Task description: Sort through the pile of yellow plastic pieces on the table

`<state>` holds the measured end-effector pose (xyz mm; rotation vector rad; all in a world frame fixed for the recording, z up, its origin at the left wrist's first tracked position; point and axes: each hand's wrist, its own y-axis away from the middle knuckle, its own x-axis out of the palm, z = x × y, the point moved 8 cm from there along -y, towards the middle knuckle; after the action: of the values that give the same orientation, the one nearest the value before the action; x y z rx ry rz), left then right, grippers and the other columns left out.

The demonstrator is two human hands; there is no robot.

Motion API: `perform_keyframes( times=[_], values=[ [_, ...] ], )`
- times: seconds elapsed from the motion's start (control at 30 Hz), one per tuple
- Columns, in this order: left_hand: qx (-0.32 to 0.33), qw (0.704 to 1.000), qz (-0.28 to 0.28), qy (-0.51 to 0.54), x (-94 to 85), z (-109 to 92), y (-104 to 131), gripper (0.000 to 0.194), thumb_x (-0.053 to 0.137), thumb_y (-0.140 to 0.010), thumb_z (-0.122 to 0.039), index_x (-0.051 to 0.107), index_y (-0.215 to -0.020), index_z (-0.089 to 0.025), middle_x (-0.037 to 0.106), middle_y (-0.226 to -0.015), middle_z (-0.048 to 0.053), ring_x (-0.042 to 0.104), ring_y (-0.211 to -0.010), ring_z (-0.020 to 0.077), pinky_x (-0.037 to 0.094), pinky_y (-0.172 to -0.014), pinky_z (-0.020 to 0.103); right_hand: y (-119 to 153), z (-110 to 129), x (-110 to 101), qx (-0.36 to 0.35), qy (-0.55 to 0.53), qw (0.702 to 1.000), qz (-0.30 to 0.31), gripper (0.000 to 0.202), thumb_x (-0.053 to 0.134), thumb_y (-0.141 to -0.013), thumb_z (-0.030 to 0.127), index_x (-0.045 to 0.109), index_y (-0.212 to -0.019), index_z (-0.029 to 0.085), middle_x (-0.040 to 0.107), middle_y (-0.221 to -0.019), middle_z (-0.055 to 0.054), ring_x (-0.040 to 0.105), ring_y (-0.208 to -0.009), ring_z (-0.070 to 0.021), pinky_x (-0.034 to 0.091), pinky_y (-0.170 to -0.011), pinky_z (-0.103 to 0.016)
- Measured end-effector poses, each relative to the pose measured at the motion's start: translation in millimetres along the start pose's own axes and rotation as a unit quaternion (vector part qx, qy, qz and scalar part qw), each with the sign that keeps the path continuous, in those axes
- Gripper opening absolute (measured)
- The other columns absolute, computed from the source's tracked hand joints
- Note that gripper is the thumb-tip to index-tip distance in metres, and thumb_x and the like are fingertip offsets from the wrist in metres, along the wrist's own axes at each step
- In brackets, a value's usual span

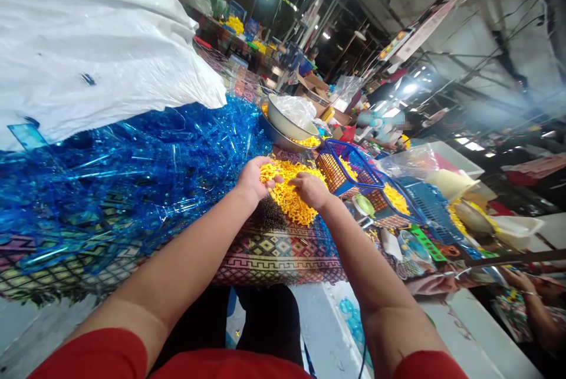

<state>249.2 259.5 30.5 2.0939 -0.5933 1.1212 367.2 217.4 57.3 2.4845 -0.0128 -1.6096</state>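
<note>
Dim, crowded work area [442,25], lit by scattered lamps [410,88]; the view is strongly tilted. Patterned cloth [283,258] is spread over the tabletop [247,270]. On it, directly ahead of the person, a loose heap of yellow pieces [294,207] is seen, worked over by both hands. Some yellow pieces are held by the left hand [254,178], its fingers curled at the heap's left edge. The right hand [310,188] is lowered to the heap's right side, fingers bent and bunched against it; whether a piece is pinched there cannot be told.

A small dark granular heap [269,216] is found just beside the yellow one, below the left hand. To the left, much of the cloth is covered by clear blue plastic pieces [145,149], overhung by a large white sack [97,43]. Beyond the yellow heap, stacked bowls [285,125] are noted, a clear plastic bag [294,109] set in the upper one. To the right, a blue basket [349,170] is placed, yellow pieces inside. Farther back, a co-worker [384,131] is partly glimpsed.
</note>
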Motion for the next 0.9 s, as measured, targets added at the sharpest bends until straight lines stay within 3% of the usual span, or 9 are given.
perform_keyframes(
  times=[0.07,0.17,0.37,0.57,0.8,0.9],
  values=[
    [-0.008,1.0,0.005,0.0,0.8,0.7,0.3,0.006,0.048,-0.072,-0.02,0.045,-0.073,-0.015,0.048,-0.06,0.003,0.053,-0.038,0.0131,0.018,-0.027,0.015,-4.3,15.5,2.1,-0.043,0.017,0.999,0.015,0.021,0.044,-0.082,0.021,0.063,-0.092,0.019,0.058,-0.086,-0.009,0.053,-0.085,-0.0201,0.037,-0.068,-0.027],
    [-0.014,1.0,0.003,0.004,0.3,1.6,-0.3,0.007,0.049,-0.072,-0.02,0.047,-0.074,-0.014,0.048,-0.059,0.003,0.053,-0.038,0.0128,0.018,-0.027,0.015,-8.3,18.7,6.2,-0.042,0.034,0.998,0.021,0.019,0.044,-0.08,0.018,0.062,-0.086,0.016,0.058,-0.084,-0.01,0.052,-0.08,-0.0204,0.036,-0.064,-0.027],
    [-0.008,1.0,-0.01,0.0,-0.5,3.2,-0.8,0.008,0.05,-0.071,-0.021,0.047,-0.075,-0.015,0.048,-0.059,0.002,0.055,-0.038,0.0151,0.017,-0.026,0.015,1.6,-29.3,6.2,0.063,-0.057,0.995,-0.05,0.01,0.052,-0.075,0.015,0.061,-0.079,0.015,0.056,-0.083,-0.007,0.052,-0.075,-0.015,0.036,-0.065,-0.023],
    [-0.008,1.0,-0.009,0.019,-0.8,4.4,-0.9,0.011,0.052,-0.069,-0.019,0.047,-0.078,-0.016,0.049,-0.064,0.002,0.054,-0.037,0.0139,0.017,-0.025,0.015,20.7,-53.1,2.7,0.086,-0.101,0.987,-0.093,0.003,0.056,-0.073,0.017,0.058,-0.073,0.015,0.056,-0.076,-0.005,0.05,-0.071,-0.014,0.035,-0.063,-0.022],
    [-0.015,1.0,-0.018,-0.005,-1.0,6.3,1.4,0.007,0.05,-0.071,-0.021,0.045,-0.072,-0.015,0.047,-0.062,0.003,0.055,-0.038,0.0152,0.017,-0.026,0.015,36.0,-5.6,12.6,-0.037,-0.046,0.998,0.01,0.016,0.044,-0.082,0.019,0.06,-0.084,0.019,0.056,-0.086,-0.005,0.053,-0.073,-0.0133,0.033,-0.06,-0.022],
    [-0.018,1.0,-0.017,-0.008,-0.9,7.3,1.5,0.008,0.05,-0.071,-0.021,0.045,-0.072,-0.015,0.047,-0.063,0.003,0.055,-0.039,0.015,0.017,-0.026,0.015,36.0,-1.7,20.1,-0.028,-0.012,0.998,0.046,0.019,0.041,-0.084,0.02,0.06,-0.086,0.017,0.056,-0.088,-0.006,0.053,-0.071,-0.0134,0.033,-0.059,-0.023]
  ],
)
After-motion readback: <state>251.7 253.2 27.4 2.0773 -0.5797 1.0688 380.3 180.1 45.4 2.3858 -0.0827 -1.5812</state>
